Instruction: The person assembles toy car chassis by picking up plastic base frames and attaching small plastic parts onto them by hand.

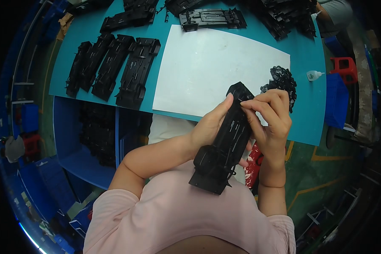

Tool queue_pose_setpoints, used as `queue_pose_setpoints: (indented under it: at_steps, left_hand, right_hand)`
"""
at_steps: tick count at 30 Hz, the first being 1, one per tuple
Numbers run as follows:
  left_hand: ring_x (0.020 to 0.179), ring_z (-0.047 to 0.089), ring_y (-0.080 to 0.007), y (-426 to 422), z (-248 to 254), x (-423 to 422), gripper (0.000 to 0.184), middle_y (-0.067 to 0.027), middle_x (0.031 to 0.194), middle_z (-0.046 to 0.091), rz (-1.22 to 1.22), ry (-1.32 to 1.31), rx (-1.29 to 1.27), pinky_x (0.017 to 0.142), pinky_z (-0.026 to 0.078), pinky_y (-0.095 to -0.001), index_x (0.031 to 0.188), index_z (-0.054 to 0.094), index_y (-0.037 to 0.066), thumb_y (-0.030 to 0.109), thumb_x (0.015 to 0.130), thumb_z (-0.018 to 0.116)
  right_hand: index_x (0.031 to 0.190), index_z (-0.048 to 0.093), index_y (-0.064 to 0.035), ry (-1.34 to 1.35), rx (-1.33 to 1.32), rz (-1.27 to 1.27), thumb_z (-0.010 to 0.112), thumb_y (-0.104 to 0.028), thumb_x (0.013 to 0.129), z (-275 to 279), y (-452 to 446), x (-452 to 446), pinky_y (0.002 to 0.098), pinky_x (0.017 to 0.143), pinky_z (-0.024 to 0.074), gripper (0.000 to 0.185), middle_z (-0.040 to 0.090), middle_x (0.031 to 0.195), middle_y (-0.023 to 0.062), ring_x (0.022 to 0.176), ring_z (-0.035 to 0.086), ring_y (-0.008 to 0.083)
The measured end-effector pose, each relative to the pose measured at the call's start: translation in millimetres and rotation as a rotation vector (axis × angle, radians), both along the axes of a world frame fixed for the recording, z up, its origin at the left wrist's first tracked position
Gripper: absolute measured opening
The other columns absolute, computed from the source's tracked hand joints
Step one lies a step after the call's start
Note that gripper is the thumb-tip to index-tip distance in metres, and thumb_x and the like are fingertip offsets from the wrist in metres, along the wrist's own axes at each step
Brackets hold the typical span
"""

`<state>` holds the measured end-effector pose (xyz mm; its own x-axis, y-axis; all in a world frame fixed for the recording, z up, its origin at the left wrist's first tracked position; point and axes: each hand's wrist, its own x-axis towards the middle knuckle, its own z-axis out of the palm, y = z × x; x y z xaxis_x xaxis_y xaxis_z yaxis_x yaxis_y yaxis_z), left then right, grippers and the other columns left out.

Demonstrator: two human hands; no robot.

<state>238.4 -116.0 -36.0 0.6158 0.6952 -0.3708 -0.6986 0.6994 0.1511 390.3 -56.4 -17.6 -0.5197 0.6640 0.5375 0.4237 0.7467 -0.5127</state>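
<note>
Close before the chest, off the near edge of the table [305,106], a long black molded part [230,133] is held at a slant, its far end pointing up toward the work surface and its near end over the pink shirt [190,211]. The left hand [211,126] grips it, thumb along one side and fingers wrapped beneath. The right hand [273,116] has its fingers bent in, tips touching the part near its far end; whether they pinch some small piece there, I cannot tell.

The step in hand looks like fine work at that end, perhaps fitting or pressing something, with the left hand as the support. The next move seems to call for a steady left grip and exact placing by the right fingertips.

Just beyond the right hand lies a heap of small dark pieces [283,80], by the edge of a white sheet [211,63]. Farther right stands a small white bottle [313,75]. To the left, four similar black parts [136,74] lie in a row, and another [213,18] rests at the sheet's far edge. Below the table, a blue bin [67,146] holds more dark parts.
</note>
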Motion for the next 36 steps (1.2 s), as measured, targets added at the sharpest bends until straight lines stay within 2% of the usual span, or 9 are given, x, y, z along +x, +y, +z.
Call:
queue_pose_setpoints:
  at_steps: [5, 11, 20, 25, 29, 32, 36]
  left_hand:
    - [0.082, 0.066, -0.0281, -1.1, -3.5, 0.2, 0.067, -0.0187, 0.091, 0.062, -0.017, 0.026, 0.034, 0.064, 0.059, -0.0511, 0.113, 0.053, 0.003, 0.061, 0.095, 0.023]
    - [0.083, 0.066, -0.0282, 0.7, -3.7, -0.8, 0.066, -0.0186, 0.093, 0.061, 0.001, -0.096, 0.004, 0.065, 0.058, -0.0526, 0.113, 0.053, 0.004, 0.061, 0.095, 0.026]
    - [0.084, 0.066, -0.0285, 1.1, -1.1, -1.3, 0.065, -0.0170, 0.092, 0.062, -0.016, -0.042, -0.018, 0.066, 0.058, -0.0540, 0.114, 0.053, 0.005, 0.061, 0.095, 0.026]
    - [0.083, 0.066, -0.0284, 0.8, -5.5, 0.8, 0.065, -0.0177, 0.092, 0.062, -0.013, -0.062, 0.027, 0.066, 0.058, -0.0535, 0.114, 0.053, 0.004, 0.061, 0.095, 0.026]
    - [0.082, 0.066, -0.0286, 2.2, -2.8, -0.3, 0.066, -0.0181, 0.092, 0.062, -0.017, -0.055, 0.003, 0.066, 0.058, -0.0542, 0.113, 0.053, 0.004, 0.061, 0.095, 0.026]
    - [0.083, 0.066, -0.0288, 2.4, -5.6, -0.4, 0.066, -0.0181, 0.092, 0.062, -0.020, -0.081, 0.004, 0.067, 0.058, -0.0551, 0.113, 0.054, 0.003, 0.060, 0.095, 0.026]
    - [0.084, 0.066, -0.0296, 3.0, -12.4, 0.5, 0.068, -0.0185, 0.093, 0.062, 0.016, -0.155, 0.022, 0.068, 0.057, -0.0566, 0.114, 0.055, 0.004, 0.061, 0.095, 0.024]
  right_hand:
    - [0.082, 0.066, -0.0054, -0.006, -0.055, 0.049, 0.073, 0.002, 0.064, 2.4, 1.8, 2.7, 0.0335, 0.069, 0.0394, 0.021, 0.057, 0.079, 0.0045, 0.081, 0.050, 0.0239]
    - [0.082, 0.067, -0.0051, 0.025, -0.097, 0.006, 0.073, 0.004, 0.063, 4.4, 1.1, 4.0, 0.0328, 0.069, 0.0414, 0.022, 0.058, 0.079, 0.0042, 0.082, 0.050, 0.0235]
    - [0.081, 0.067, -0.0072, 0.011, 0.012, -0.031, 0.073, 0.001, 0.063, -1.8, 0.8, -0.4, 0.0337, 0.072, 0.0386, 0.021, 0.057, 0.079, 0.0037, 0.081, 0.050, 0.0237]
    - [0.081, 0.066, -0.0069, 0.049, -0.095, 0.027, 0.073, 0.001, 0.063, -0.1, 3.1, 3.4, 0.0337, 0.070, 0.0384, 0.021, 0.057, 0.078, 0.0039, 0.081, 0.051, 0.0233]
    - [0.080, 0.067, -0.0062, 0.028, -0.034, -0.023, 0.073, 0.002, 0.063, -1.6, 2.0, 1.6, 0.0332, 0.070, 0.0395, 0.020, 0.056, 0.077, 0.0041, 0.080, 0.051, 0.0235]
    - [0.080, 0.067, -0.0050, 0.011, -0.049, 0.031, 0.073, 0.003, 0.063, 2.6, 3.5, 3.7, 0.0320, 0.068, 0.0403, 0.020, 0.056, 0.077, 0.0044, 0.080, 0.050, 0.0229]
    - [0.081, 0.067, -0.0039, 0.096, -0.096, 0.023, 0.074, 0.004, 0.063, 4.2, 1.6, 4.1, 0.0313, 0.065, 0.0399, 0.021, 0.055, 0.076, 0.0047, 0.079, 0.050, 0.0221]
